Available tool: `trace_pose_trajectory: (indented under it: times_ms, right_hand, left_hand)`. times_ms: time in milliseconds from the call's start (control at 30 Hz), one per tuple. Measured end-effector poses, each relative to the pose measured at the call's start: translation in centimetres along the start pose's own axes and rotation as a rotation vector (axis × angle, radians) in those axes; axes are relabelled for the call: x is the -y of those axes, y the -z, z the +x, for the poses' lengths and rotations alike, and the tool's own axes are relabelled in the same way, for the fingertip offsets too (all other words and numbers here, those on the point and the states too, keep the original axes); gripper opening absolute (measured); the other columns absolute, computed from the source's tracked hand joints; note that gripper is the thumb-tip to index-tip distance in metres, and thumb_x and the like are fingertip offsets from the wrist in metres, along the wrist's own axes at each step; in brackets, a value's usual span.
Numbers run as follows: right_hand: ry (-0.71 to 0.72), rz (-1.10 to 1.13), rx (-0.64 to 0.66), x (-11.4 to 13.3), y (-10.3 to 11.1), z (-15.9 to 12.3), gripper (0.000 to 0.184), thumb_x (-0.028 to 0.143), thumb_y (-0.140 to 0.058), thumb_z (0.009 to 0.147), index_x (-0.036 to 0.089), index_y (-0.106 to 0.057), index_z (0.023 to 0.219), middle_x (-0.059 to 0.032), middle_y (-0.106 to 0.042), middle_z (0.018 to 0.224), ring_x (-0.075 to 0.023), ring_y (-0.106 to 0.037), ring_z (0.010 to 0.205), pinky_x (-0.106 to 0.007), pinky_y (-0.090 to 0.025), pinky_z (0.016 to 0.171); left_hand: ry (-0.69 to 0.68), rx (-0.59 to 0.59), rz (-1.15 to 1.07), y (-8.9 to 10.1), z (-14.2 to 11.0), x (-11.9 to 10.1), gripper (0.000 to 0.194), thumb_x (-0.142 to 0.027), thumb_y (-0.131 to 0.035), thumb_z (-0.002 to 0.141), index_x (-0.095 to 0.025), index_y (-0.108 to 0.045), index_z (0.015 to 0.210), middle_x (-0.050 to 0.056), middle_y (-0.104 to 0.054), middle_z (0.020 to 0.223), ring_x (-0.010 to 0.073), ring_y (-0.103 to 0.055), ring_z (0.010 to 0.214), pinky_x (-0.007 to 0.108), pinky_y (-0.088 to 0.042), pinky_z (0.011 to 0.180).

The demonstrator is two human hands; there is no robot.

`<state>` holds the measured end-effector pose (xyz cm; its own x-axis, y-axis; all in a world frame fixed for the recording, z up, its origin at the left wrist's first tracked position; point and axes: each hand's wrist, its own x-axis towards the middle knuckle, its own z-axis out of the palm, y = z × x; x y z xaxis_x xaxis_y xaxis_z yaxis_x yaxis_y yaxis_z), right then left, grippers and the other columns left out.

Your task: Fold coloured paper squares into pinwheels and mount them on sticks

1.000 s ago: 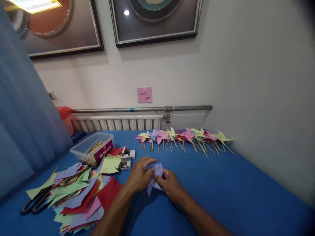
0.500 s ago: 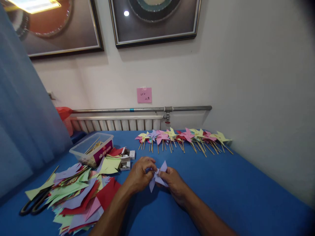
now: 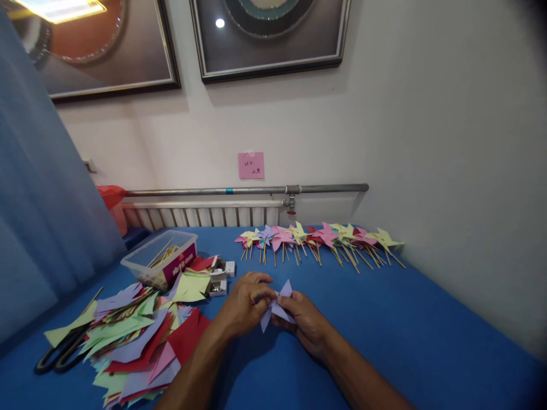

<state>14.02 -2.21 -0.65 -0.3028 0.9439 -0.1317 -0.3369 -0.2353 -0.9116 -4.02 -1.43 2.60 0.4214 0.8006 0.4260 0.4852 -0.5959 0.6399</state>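
A lavender paper pinwheel (image 3: 281,312), its blades folded in to the centre, is held just above the blue table. My right hand (image 3: 308,323) pinches it from the right, thumb on top near the middle. From the left, my left hand (image 3: 249,303) has its fingers closed at the pinwheel's centre; whether it grips the paper or some small thing there is hidden by the fingers. Left of my hands lie two small open boxes (image 3: 217,287) with shiny metal bits inside, and a heap of coloured cut paper (image 3: 132,341).
Finished pinwheels on sticks (image 3: 325,236) lie in a row at the table's back. A clear plastic tub (image 3: 160,250) holding sticks stands left, with black-handled scissors (image 3: 64,353) in front. A blue curtain (image 3: 47,171) hangs at left; a radiator (image 3: 205,215) runs behind.
My left hand's fingers have shifted slightly right over the pinwheel's centre. The pinwheel and my right hand have moved a little to the right. Everything on the table stays put.
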Motion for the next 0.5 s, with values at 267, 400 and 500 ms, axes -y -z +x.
trace_pose_trajectory:
  times_ms: [267,400,500]
  right_hand:
    - [-0.003,0.085,-0.011,-0.42,0.52,0.19,0.033,0.043,-0.089,0.072,0.016,-0.074,0.083,-0.0019,-0.072,0.073,-0.0135,-0.065,0.068,-0.029,-0.055,0.074]
    - [-0.006,0.150,-0.025,-0.78,0.90,0.48,0.032,0.042,-0.090,0.073,0.017,-0.075,0.087,-0.0027,-0.075,0.078,-0.0145,-0.068,0.072,-0.030,-0.057,0.079]
    - [-0.006,0.176,-0.033,-1.00,1.03,0.63,0.032,0.041,-0.090,0.074,0.017,-0.075,0.088,-0.0032,-0.076,0.079,-0.0149,-0.069,0.073,-0.031,-0.058,0.080]
  left_hand:
    - [0.012,0.004,-0.024,0.02,-0.06,-0.14,0.032,-0.016,-0.060,0.091,-0.031,-0.085,0.103,0.006,-0.074,0.131,0.0265,-0.064,0.125,0.045,-0.046,0.110]
    - [0.029,0.033,-0.044,-0.14,-0.06,-0.18,0.036,-0.017,-0.057,0.093,-0.034,-0.084,0.110,0.005,-0.071,0.139,0.0271,-0.060,0.133,0.048,-0.043,0.115]
    - [0.058,0.041,-0.039,-0.28,-0.08,-0.14,0.038,-0.017,-0.056,0.095,-0.035,-0.084,0.113,0.006,-0.069,0.143,0.0280,-0.057,0.137,0.050,-0.041,0.117]
